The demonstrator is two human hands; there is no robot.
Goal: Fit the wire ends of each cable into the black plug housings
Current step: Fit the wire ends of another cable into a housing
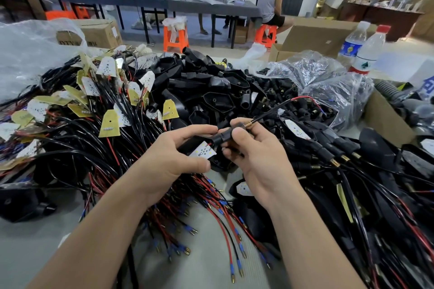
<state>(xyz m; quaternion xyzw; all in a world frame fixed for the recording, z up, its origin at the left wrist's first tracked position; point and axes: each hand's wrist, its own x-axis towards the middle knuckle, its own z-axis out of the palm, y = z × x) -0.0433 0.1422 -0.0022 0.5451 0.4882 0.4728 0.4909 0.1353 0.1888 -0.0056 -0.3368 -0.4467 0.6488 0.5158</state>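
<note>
1. Gripped between both hands is one black plug housing (223, 136): its narrow stem is pinched by the curled thumb and fingers of the right hand (256, 159), and its wider body is held in the curled fingers of the left hand (173, 155).
2. A small white board (203, 150) is seen against the housing's body, between the two thumbs.
3. A brass threaded tip (247, 123) projects from the stem's upper end. A black cable (274, 108) is led out of it, up and to the right, and ends in a thin red wire (305, 97).
4. The housing is held above the table (35, 241), just in front of a heap of loose black housings (211, 87).
5. To the left, a tangle of black and red cables (94, 124) is piled, with yellow and white boards attached.
6. Beneath the wrists, wire ends (223, 218) with blue sleeves and brass terminals are spread over the table.
7. To the right, cabled housings with brass tips (328, 155) are laid side by side.
8. Farther right, a clear plastic bag (328, 82) of small black parts, a cardboard box (385, 119) and two water bottles (370, 54) are seen.
</note>
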